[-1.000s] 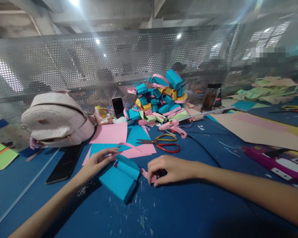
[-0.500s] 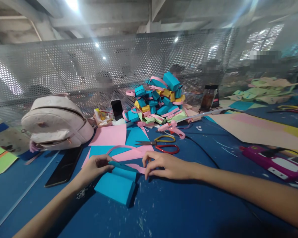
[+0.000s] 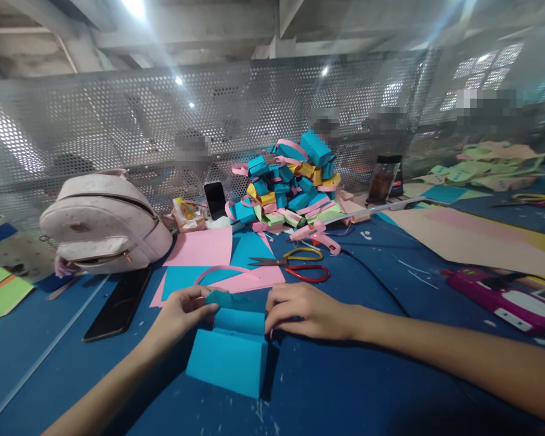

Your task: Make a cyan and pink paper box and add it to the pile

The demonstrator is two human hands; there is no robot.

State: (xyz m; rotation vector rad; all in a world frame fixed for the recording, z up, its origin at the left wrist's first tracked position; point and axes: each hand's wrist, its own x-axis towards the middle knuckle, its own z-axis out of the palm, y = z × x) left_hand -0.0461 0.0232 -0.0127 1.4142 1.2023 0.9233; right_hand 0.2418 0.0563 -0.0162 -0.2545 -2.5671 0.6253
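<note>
My left hand [image 3: 186, 310] pinches the upper left flap of a folded blue paper box [image 3: 227, 362]. This box is creased into panels, with its upper flaps standing open and its front panel facing me. At its right edge is my right hand [image 3: 306, 312], fingers curled together against the paper. A sliver of pink shows under the right fingertips, but what they hold is hidden. Just beyond lie a curved pink paper strip [image 3: 227, 268] and scissors [image 3: 295, 261] with one yellow and one red handle.
A pink glue gun [image 3: 317, 235] with a black cord lies before a pile of folded paper pieces [image 3: 290, 188]. Left are a white backpack [image 3: 104, 224] and a dark phone [image 3: 118, 306]. A magenta power strip [image 3: 495, 300] lies right. A perforated metal partition [image 3: 236, 109] stands behind.
The blue paper box has shifted right and towards me with my left hand. My right fingers have closed in at its right edge. The pink piece between my hands is no longer visible there.
</note>
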